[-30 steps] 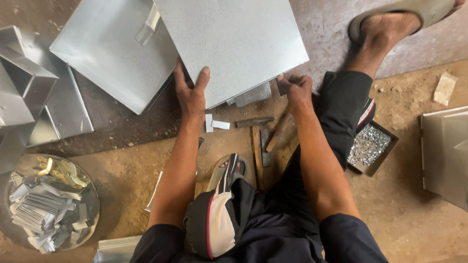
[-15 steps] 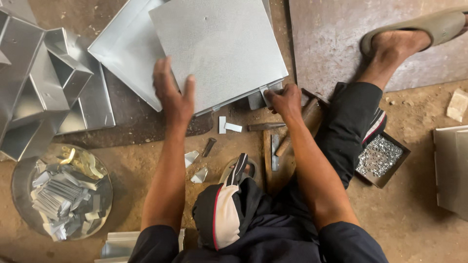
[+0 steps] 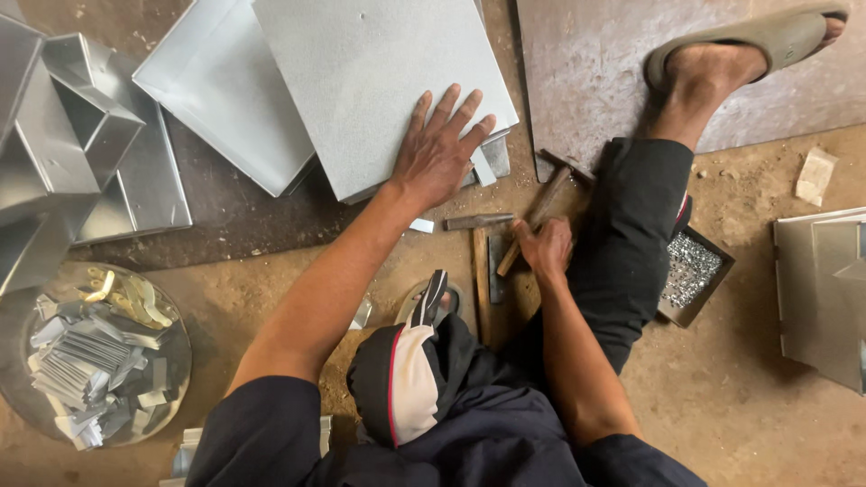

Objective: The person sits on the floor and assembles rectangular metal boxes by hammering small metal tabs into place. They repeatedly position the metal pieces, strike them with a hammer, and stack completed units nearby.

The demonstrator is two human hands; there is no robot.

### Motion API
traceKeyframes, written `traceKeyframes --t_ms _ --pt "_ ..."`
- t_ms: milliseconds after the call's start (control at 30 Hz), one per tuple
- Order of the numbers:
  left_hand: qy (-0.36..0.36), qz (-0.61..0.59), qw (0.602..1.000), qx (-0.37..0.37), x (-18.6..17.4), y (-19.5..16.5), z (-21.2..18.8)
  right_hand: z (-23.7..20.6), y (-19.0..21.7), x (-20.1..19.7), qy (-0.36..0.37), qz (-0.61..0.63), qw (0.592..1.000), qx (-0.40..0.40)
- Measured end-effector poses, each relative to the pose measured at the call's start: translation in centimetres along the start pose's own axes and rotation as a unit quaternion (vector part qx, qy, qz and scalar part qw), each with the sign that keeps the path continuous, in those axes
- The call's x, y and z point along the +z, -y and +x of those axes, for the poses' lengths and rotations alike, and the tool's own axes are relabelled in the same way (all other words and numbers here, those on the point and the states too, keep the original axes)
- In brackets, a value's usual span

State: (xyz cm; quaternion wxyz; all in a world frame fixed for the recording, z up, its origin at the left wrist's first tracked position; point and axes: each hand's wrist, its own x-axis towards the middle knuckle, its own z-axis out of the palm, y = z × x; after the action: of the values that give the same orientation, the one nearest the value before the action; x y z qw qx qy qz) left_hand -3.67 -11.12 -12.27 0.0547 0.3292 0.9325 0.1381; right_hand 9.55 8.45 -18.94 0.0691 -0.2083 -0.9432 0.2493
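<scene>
Brown dirt floor (image 3: 767,424), large rusty metal plate (image 3: 595,81) on it, daylight

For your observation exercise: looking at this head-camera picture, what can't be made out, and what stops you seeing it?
- Hammer head: head view, partly merged with floor clutter.
- Right hand palm and grip: turned away.
- Underside of the metal box: hidden beneath the left hand and its own top.
- Tray contents: too small to identify.
- Sheet: cut by right edge.

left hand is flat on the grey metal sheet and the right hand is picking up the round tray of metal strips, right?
Not quite. In the head view the left hand does lie flat on the grey metal sheet, but the right hand grips the wooden handle of a hammer, not the round tray of metal strips, which sits untouched.
</scene>
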Motion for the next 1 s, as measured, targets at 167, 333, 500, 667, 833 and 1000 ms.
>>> traceKeyframes --t_ms 167,333,500,667,833,1000 --pt "0.078 0.093 0.992 0.021 -1.7 -0.7 -0.2 1.0 -1.0 0.1 0.036 0.130 0.981 0.142" --pt "0.175 0.184 0.967 0.026 -2.5 -1.3 -0.8 -1.2 -2.1 -2.8 0.083 0.214 0.966 0.122" --pt "0.171 0.201 0.964 0.036 -1.6 -1.1 -0.3 -4.7 -0.3 -3.9 0.134 0.270 0.951 0.066" --pt "0.173 0.182 0.968 0.019 -1.2 -0.9 -0.3 -4.2 1.1 -2.2 0.142 0.264 0.954 0.013" --pt "0.150 0.161 0.975 0.011 -1.0 -1.0 -0.4 -3.4 0.2 0.5 0.062 0.254 0.954 -0.145" --pt "0.205 0.184 0.961 0.002 -1.1 -0.9 -0.1 -2.6 -0.3 1.2 0.082 0.202 0.965 -0.147"
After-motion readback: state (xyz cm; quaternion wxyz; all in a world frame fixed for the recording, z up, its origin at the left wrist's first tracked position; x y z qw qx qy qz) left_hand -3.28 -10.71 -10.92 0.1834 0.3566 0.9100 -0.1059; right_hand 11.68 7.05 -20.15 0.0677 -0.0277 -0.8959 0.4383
